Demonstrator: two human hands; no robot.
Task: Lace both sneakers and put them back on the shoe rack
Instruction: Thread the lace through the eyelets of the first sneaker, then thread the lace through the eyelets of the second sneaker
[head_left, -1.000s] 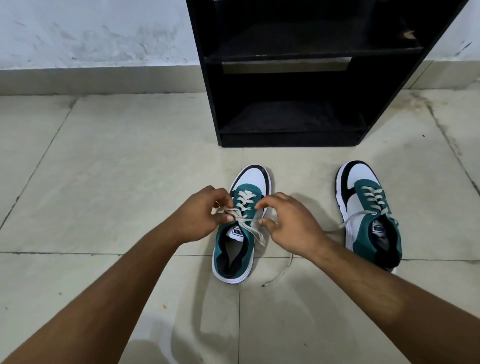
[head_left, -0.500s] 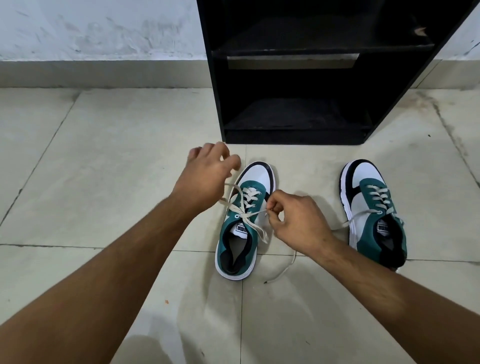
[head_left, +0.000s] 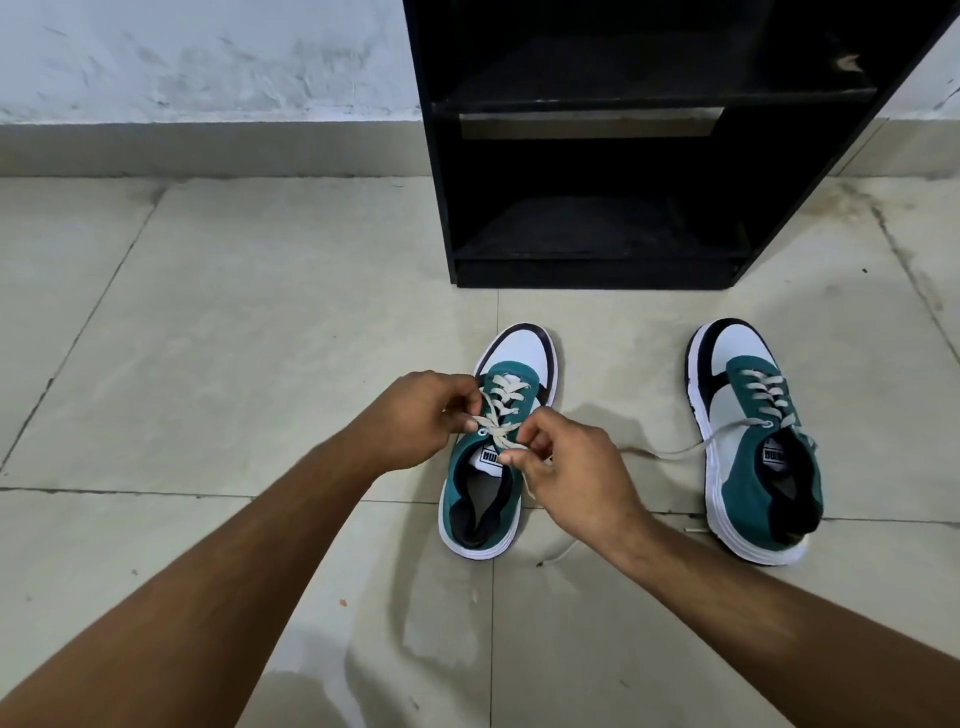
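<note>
Pale floor tiles (head_left: 218, 322) fill my view, running back to a whitewashed wall (head_left: 197, 57), with a black shoe rack (head_left: 587, 270) standing against it. Its lower shelves show nothing on them, so neither shoe is put away yet.

Both hands meet over the nearer sneaker (head_left: 493, 467), a teal and white one that sits flat on the floor with its toe pointing at the rack. My left hand (head_left: 415, 421) has its fingers curled in, pinching the cream lace (head_left: 501, 410) at the upper eyelets on its own side of the tongue. My right hand (head_left: 576, 467) pinches the other run of the same lace between thumb and forefinger, just across the tongue from the left grip. The two grips lie close together, nearly touching, with the lace crossing between them. I judge they hold it this way to keep both ends taut while the top crossing is drawn snug, ahead of a knot. Slack from the right grip drops behind that hand, and its free end (head_left: 556, 555) trails on the tile just below that wrist.

Well off to the far side of the right grip stands the second sneaker (head_left: 753, 441), also toe toward the rack. Its lace is threaded through the lower eyelets, but one loose end (head_left: 670, 453) runs out across the floor toward my right hand, so I judge it still needs finishing.
</note>
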